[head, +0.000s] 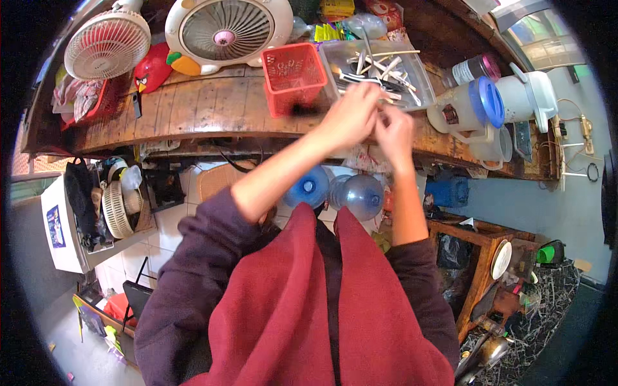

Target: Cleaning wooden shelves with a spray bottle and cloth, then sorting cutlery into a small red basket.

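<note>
My left hand (351, 116) and my right hand (396, 135) come together over the front edge of the wooden counter, fingertips almost meeting. Both are slightly blurred, and whatever may be pinched between their fingers is too small and hidden to make out. Just beyond them lies a clear plastic tray (330, 53) holding a jumble of utensils (386, 67), with light-coloured sticks and metal and dark handles among them. My left hand covers part of its near edge. To the left of the tray stands an empty-looking red plastic basket (295, 91) with perforated sides.
Pitchers, one with a blue lid (490, 101), stand at the counter's right. A box fan (227, 34), a round fan (107, 46) and a red bird-shaped item (153, 67) are at left. Below the counter (203, 111) are large blue water bottles (359, 195).
</note>
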A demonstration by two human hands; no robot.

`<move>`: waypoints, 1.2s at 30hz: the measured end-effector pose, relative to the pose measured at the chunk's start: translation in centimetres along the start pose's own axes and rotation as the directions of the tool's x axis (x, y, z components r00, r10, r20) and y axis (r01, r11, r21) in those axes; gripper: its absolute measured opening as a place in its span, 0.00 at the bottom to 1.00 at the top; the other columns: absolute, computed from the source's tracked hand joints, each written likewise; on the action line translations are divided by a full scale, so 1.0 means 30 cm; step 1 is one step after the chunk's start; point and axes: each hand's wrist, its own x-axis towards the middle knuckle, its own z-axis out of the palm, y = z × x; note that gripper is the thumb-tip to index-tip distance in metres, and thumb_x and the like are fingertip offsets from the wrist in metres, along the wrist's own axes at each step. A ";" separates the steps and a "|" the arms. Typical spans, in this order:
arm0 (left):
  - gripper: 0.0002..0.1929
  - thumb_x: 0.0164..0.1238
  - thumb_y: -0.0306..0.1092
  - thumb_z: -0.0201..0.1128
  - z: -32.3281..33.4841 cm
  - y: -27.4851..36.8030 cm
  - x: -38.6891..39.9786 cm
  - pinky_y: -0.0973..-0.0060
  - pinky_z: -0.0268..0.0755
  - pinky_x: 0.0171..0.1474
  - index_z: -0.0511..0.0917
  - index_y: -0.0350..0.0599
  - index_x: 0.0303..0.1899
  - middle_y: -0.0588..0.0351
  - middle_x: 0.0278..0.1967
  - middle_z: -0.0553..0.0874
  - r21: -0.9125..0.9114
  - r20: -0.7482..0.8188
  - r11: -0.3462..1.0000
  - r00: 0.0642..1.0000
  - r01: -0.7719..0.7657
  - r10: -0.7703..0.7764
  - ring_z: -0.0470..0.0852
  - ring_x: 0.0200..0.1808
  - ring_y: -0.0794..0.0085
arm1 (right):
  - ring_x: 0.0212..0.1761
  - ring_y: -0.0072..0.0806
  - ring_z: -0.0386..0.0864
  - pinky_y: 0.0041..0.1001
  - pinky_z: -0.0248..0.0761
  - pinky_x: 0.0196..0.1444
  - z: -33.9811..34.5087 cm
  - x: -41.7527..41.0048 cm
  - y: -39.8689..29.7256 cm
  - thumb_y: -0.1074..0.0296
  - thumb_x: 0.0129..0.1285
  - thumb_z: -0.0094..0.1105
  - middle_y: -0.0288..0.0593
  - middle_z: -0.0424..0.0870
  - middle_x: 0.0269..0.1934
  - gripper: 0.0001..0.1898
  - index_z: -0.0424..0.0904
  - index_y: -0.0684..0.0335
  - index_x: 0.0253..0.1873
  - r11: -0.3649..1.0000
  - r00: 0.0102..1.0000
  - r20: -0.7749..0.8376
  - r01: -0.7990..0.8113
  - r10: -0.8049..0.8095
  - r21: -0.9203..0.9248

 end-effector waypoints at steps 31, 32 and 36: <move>0.09 0.71 0.33 0.45 0.013 -0.013 0.085 0.76 0.78 0.42 0.60 0.43 0.48 0.52 0.45 0.77 -0.831 -0.396 0.552 0.768 -0.068 -0.503 0.77 0.43 0.75 | 0.43 0.34 0.78 0.27 0.75 0.45 -0.028 0.110 0.195 0.76 0.60 0.56 0.57 0.75 0.47 0.18 0.54 0.68 0.48 0.567 0.816 -0.277 -0.074 0.508 0.821; 0.09 0.71 0.33 0.45 0.000 -0.003 0.083 0.76 0.78 0.42 0.60 0.44 0.48 0.53 0.45 0.77 -0.835 -0.401 0.545 0.764 -0.077 -0.505 0.77 0.43 0.75 | 0.44 0.33 0.77 0.26 0.74 0.45 -0.011 0.108 0.235 0.77 0.59 0.57 0.56 0.75 0.47 0.20 0.56 0.69 0.50 0.627 0.843 -0.288 -0.073 0.454 0.776; 0.10 0.71 0.34 0.46 -0.039 0.003 0.076 0.76 0.78 0.42 0.61 0.44 0.49 0.53 0.45 0.77 -0.821 -0.449 0.554 0.753 -0.137 -0.480 0.77 0.42 0.76 | 0.40 0.28 0.79 0.23 0.74 0.42 -0.007 0.112 0.254 0.76 0.58 0.59 0.49 0.79 0.41 0.15 0.71 0.73 0.49 0.708 0.835 -0.323 -0.107 0.445 0.698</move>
